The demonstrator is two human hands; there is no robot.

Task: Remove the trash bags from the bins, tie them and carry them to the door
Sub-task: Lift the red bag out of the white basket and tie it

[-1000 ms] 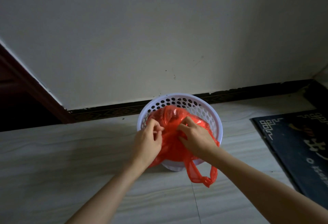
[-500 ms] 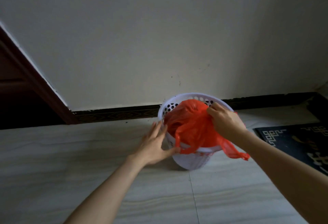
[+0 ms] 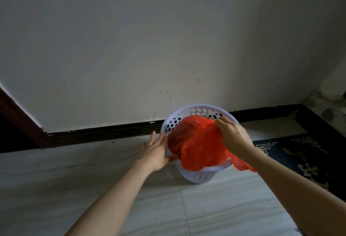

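Head view: right hand grips top of red bag, bag half inside white bin. Left hand flat, fingers straight against bin side. Tiled floor, plain wall, dark mat right.

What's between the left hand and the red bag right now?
Head view: only the white bin's perforated rim lies between them; the left hand presses its outside, the red bag bulges inside.

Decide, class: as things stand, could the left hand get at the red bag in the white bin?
Probably yes. The left hand rests open against the white bin at its rim, right beside the red bag, with nothing between them. The right hand grips only the bag's far side.
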